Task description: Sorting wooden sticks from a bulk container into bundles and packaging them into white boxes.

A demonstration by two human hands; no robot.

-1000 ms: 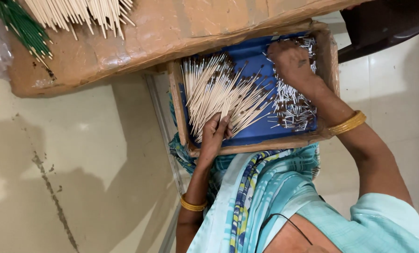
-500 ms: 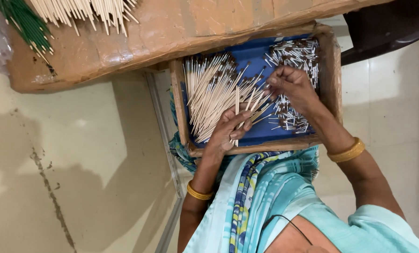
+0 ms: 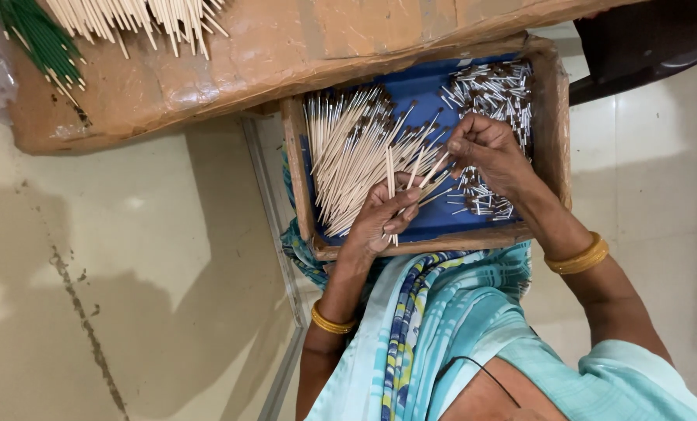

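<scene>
- Left hand [image 3: 383, 214] clamps few thin pale brown-tipped sticks [image 3: 411, 183]
- Right hand [image 3: 488, 152] pinches their tips
- Loose pile [image 3: 348, 156] remains in blue-lined wooden tray [image 3: 555, 125]; sorted heap [image 3: 492, 90] alongside

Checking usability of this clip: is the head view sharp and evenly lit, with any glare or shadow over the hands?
Head view: sharp on both hands, left hand, right hand, and the sticks; soft, even light; mild sheen on the taped cardboard; soft shadows on the floor.

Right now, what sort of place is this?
Probably a small home or cottage workshop for sorting tipped sticks: a wooden tray of sticks on the lap, a stick-laden cardboard box, bare floor.
</scene>
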